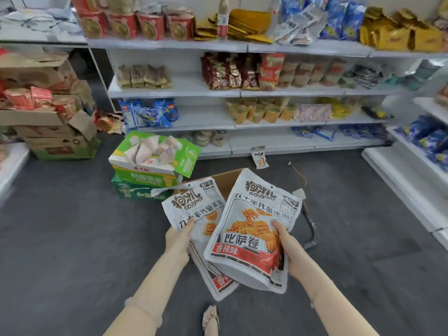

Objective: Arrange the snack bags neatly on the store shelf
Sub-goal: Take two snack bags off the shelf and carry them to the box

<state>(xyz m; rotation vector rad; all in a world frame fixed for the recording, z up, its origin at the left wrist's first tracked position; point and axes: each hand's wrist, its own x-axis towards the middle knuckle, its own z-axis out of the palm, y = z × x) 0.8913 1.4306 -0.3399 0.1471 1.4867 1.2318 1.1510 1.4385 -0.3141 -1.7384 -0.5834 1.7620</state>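
Holding two white snack bags over the dark floor, one in each hand.

Gripping the front snack bag with the right hand, thumb curled over its right edge and fingers hidden behind; pinching the rear snack bag with the left hand, thumb lying on its face. Overlapping, the front bag covering the rear one's right side, both tilted with tops leaning away. Showing a sandalled foot at the bottom edge. Sitting just beyond the bags, an open brown carton, mostly hidden behind them; beside it on the left, stacked green boxes. Leaning against the base of the store shelf, a small loose bag. Filling the white tiers further back, rows of assorted packets and cups.
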